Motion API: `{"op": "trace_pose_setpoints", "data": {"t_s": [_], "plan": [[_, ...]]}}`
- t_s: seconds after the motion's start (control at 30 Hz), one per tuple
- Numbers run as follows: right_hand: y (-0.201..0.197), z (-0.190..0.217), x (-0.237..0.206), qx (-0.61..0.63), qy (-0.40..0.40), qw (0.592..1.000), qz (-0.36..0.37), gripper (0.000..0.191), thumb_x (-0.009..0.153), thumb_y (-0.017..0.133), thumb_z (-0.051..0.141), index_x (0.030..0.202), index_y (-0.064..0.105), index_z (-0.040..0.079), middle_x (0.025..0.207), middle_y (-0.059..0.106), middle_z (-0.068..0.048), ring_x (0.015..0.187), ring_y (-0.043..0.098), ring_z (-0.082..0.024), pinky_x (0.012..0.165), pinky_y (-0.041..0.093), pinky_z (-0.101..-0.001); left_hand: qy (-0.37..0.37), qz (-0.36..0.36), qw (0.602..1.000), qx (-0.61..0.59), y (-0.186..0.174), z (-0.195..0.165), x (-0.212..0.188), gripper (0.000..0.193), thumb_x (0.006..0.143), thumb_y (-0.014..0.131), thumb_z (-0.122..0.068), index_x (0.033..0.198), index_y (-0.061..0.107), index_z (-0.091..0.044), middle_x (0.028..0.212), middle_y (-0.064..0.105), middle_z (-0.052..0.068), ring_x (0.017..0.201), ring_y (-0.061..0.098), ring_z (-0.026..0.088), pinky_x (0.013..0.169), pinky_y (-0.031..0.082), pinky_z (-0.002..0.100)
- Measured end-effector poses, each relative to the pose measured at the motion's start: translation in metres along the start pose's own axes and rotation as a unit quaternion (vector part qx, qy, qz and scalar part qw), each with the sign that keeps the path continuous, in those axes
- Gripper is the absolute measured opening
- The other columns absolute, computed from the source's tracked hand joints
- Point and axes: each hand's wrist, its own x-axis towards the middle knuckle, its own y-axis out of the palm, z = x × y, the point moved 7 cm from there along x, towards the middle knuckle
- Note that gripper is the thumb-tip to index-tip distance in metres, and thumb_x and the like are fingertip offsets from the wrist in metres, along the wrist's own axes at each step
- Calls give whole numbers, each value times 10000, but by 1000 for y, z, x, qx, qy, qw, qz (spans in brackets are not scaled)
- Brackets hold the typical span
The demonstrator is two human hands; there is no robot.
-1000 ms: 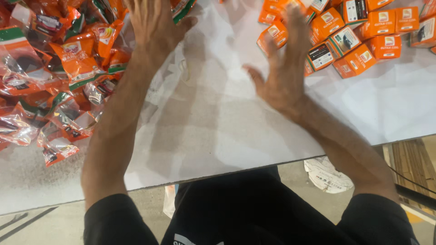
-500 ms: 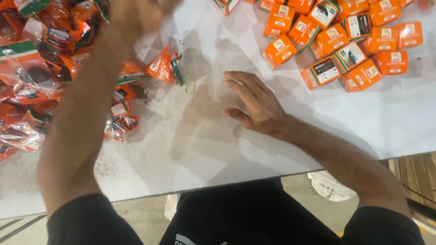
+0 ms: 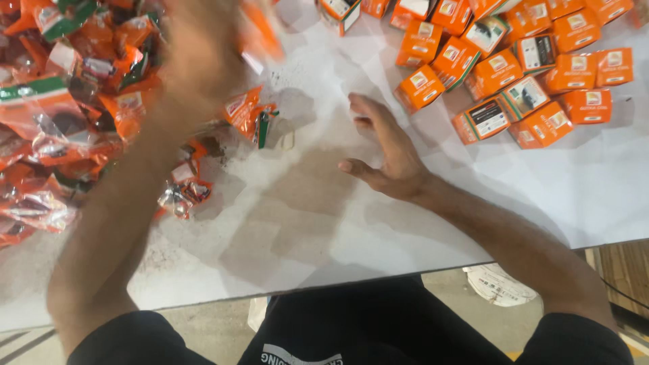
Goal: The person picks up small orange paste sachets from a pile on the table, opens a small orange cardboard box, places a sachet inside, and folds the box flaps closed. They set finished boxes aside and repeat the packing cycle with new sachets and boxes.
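Fingers of the right hand (image 3: 385,159) are spread and slightly curled, empty, resting at mid-frame on the crumpled white paper sheet (image 3: 324,223) covering the table. Up and to the left, the left hand (image 3: 203,57) is motion-blurred; it seems to lift a crinkly orange plastic sachet (image 3: 260,34), though I cannot tell its grip for certain. Glossy orange-and-green sachets (image 3: 61,128) heap at the left edge, one lying apart (image 3: 250,115), while small orange cardboard boxes (image 3: 520,74) cluster upper right, some cut off.
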Motion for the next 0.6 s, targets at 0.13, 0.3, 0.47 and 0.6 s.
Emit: {"op": "trace_pose_setpoints", "data": {"t_s": [0.13, 0.3, 0.47, 0.6], "plan": [[20, 0, -12, 191, 2, 981, 43, 836, 1044, 764, 206, 1633, 205, 5, 1627, 337, -182, 1529, 372, -271, 1272, 356, -408, 166, -3, 982, -85, 6, -135, -58, 263, 860, 690, -127, 1080, 610, -7, 1302, 594, 166, 1343, 565, 373, 1156, 489, 554], [15, -12, -28, -5, 166, 986, 26, 634, 951, 769, 216, 1476, 466, 30, 1351, 678, -136, 1301, 676, -242, 1120, 527, -379, -41, 49, 997, -33, -9, -80, -84, 627, 750, 810, -190, 1322, 649, 9, 1275, 596, 235, 1034, 624, 383, 795, 554, 497], [19, 19, -20, -151, -2, 988, 39, 592, 869, 854, 178, 1349, 566, -16, 1346, 616, -204, 1228, 600, -397, 1030, 494, -442, -70, 152, 984, -62, -16, -57, -89, 445, 819, 842, -108, 1212, 644, -47, 1104, 614, 164, 1002, 648, 363, 737, 553, 466], [13, 24, -19, -99, -5, 994, 39, 491, 843, 871, 159, 1239, 630, -5, 1235, 630, -164, 1150, 640, -335, 977, 532, -426, -162, 70, 926, -332, -33, -80, -90, 289, 889, 746, 37, 1129, 601, -36, 1129, 631, 147, 952, 686, 293, 829, 582, 431]]}}
